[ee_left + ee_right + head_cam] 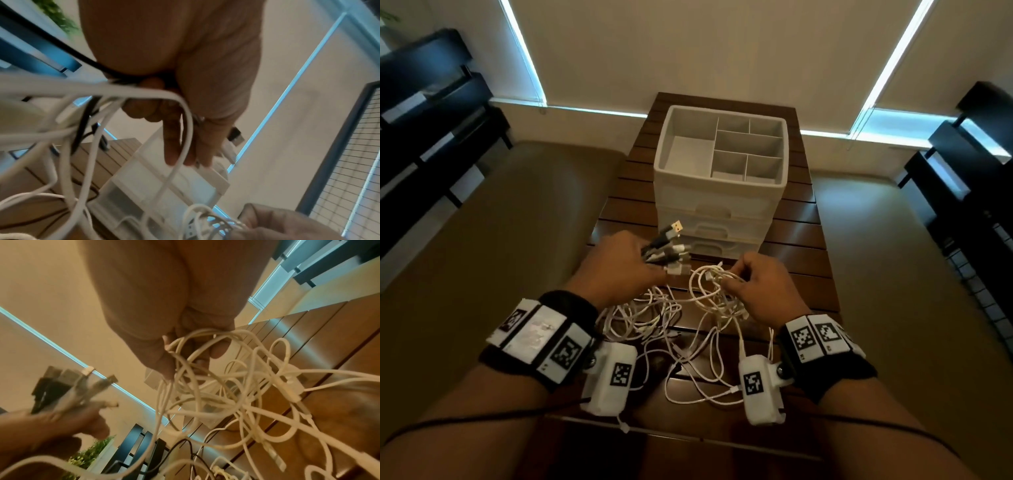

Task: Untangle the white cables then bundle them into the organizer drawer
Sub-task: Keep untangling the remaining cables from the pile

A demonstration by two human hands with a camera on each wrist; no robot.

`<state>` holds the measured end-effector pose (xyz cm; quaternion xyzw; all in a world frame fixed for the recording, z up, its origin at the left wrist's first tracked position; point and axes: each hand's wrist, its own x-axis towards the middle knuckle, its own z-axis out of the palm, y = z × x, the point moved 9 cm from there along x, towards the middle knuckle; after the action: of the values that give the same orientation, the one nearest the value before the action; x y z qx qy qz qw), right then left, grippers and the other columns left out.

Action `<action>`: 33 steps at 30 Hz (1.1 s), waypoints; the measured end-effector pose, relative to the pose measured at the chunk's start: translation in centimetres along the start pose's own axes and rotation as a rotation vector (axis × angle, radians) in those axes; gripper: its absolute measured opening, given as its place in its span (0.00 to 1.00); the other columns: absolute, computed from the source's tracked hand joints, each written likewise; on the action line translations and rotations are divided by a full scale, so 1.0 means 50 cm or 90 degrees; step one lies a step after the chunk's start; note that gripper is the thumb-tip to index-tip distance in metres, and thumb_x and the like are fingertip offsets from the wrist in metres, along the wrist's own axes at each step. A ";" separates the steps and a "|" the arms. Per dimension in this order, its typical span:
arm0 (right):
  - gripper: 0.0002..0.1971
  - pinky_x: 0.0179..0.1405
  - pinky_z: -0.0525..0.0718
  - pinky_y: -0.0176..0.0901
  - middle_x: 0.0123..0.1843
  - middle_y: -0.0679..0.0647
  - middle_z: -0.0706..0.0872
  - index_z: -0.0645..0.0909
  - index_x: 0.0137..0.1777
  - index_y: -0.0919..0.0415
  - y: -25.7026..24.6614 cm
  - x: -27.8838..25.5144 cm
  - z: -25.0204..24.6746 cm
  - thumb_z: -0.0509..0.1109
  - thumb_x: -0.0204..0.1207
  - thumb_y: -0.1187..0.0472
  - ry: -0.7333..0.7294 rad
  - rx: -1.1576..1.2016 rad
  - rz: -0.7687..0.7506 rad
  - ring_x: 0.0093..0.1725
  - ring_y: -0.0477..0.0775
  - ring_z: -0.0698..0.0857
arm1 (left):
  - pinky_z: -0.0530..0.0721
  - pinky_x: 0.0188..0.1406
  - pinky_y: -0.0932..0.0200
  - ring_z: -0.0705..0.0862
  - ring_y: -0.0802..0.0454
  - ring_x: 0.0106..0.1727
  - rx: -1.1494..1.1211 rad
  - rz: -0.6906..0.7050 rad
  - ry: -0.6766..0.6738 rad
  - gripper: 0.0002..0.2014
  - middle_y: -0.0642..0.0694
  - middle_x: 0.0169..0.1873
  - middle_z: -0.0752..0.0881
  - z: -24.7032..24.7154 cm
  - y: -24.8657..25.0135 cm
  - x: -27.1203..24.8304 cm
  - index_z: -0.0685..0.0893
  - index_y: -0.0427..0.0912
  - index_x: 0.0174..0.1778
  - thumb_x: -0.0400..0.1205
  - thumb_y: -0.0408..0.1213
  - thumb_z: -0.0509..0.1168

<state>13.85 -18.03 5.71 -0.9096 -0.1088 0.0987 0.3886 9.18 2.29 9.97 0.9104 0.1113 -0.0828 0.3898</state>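
The surface (796, 222) carries our organizer (722, 178), drawers closed, and the tangled white cables (688, 329) before it. Our left hand (616, 267) clamps the plug ends (671, 246) together as an anchor; our right hand (760, 291) pinches loops to tease apart.

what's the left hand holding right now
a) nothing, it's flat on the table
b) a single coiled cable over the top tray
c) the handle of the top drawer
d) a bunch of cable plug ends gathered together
d: the left hand grips a cluster of cable plug ends that fan out toward the organizer, while the right hand pinches loops of the white cables.
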 end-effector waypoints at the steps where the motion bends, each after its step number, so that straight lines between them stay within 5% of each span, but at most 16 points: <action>1: 0.08 0.36 0.79 0.39 0.40 0.48 0.85 0.78 0.38 0.51 0.002 -0.001 0.002 0.76 0.73 0.54 0.005 0.007 0.007 0.41 0.48 0.84 | 0.75 0.26 0.62 0.80 0.57 0.23 0.004 0.024 0.044 0.13 0.51 0.24 0.84 -0.011 0.012 0.004 0.86 0.45 0.31 0.72 0.49 0.78; 5: 0.08 0.33 0.73 0.35 0.39 0.47 0.85 0.78 0.38 0.51 -0.013 -0.008 0.005 0.73 0.76 0.56 0.023 0.048 0.012 0.39 0.46 0.83 | 0.75 0.25 0.63 0.79 0.66 0.21 -0.045 0.065 0.016 0.12 0.53 0.24 0.84 0.042 0.048 0.008 0.86 0.48 0.30 0.73 0.48 0.78; 7: 0.08 0.32 0.73 0.37 0.38 0.47 0.85 0.78 0.38 0.51 -0.023 -0.008 0.003 0.72 0.76 0.60 0.037 0.072 0.009 0.40 0.49 0.83 | 0.83 0.30 0.56 0.85 0.63 0.28 -0.036 0.069 -0.006 0.11 0.52 0.28 0.88 0.087 0.049 0.012 0.89 0.47 0.34 0.69 0.49 0.81; 10: 0.07 0.36 0.83 0.47 0.38 0.50 0.87 0.81 0.38 0.52 -0.013 -0.008 -0.003 0.71 0.77 0.62 0.065 0.126 0.038 0.41 0.53 0.86 | 0.88 0.40 0.53 0.89 0.58 0.36 -0.071 0.037 0.016 0.15 0.52 0.33 0.91 0.115 0.028 0.024 0.91 0.48 0.40 0.63 0.50 0.83; 14: 0.09 0.44 0.88 0.62 0.38 0.59 0.89 0.84 0.38 0.56 0.001 -0.014 0.000 0.70 0.79 0.59 0.061 0.212 0.080 0.40 0.61 0.88 | 0.88 0.43 0.51 0.89 0.53 0.39 -0.107 0.038 0.023 0.07 0.50 0.34 0.90 0.132 0.015 0.028 0.90 0.47 0.40 0.70 0.41 0.81; 17: 0.08 0.37 0.83 0.45 0.40 0.52 0.86 0.80 0.40 0.53 0.008 -0.011 -0.006 0.68 0.80 0.55 0.066 0.114 0.069 0.41 0.53 0.85 | 0.84 0.36 0.61 0.88 0.58 0.34 -0.234 0.014 -0.064 0.06 0.51 0.33 0.91 0.146 0.007 0.017 0.90 0.46 0.41 0.75 0.29 0.75; 21: 0.06 0.30 0.73 0.32 0.42 0.49 0.83 0.80 0.46 0.58 0.045 -0.009 -0.047 0.67 0.82 0.57 0.134 0.077 0.097 0.39 0.44 0.81 | 0.71 0.28 0.59 0.76 0.57 0.24 -0.342 -0.051 -0.099 0.09 0.47 0.29 0.85 0.125 -0.037 0.009 0.88 0.43 0.44 0.78 0.24 0.70; 24: 0.06 0.30 0.74 0.32 0.41 0.48 0.82 0.80 0.48 0.60 0.049 -0.004 -0.051 0.65 0.83 0.58 0.145 0.069 0.093 0.37 0.40 0.79 | 0.68 0.26 0.60 0.73 0.55 0.26 -0.412 -0.077 -0.126 0.09 0.44 0.29 0.81 0.117 -0.056 -0.001 0.86 0.37 0.47 0.80 0.21 0.65; 28: 0.04 0.35 0.79 0.39 0.43 0.51 0.83 0.80 0.47 0.60 0.080 0.000 -0.072 0.65 0.82 0.62 0.187 0.069 0.121 0.42 0.50 0.82 | 0.69 0.16 0.69 0.73 0.61 0.20 -0.495 -0.117 -0.095 0.08 0.46 0.28 0.81 0.074 -0.092 -0.002 0.82 0.38 0.43 0.82 0.22 0.62; 33: 0.06 0.35 0.78 0.36 0.44 0.49 0.82 0.77 0.49 0.56 0.087 -0.005 -0.051 0.68 0.79 0.67 0.103 0.099 0.104 0.42 0.46 0.83 | 0.62 0.13 0.70 0.67 0.62 0.17 -0.605 -0.121 -0.057 0.07 0.46 0.27 0.80 0.039 -0.115 0.002 0.80 0.36 0.43 0.83 0.23 0.58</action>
<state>14.81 -22.76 4.30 -0.8874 0.0052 0.0643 0.4564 7.63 4.76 4.62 0.6130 0.2029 -0.0970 0.7574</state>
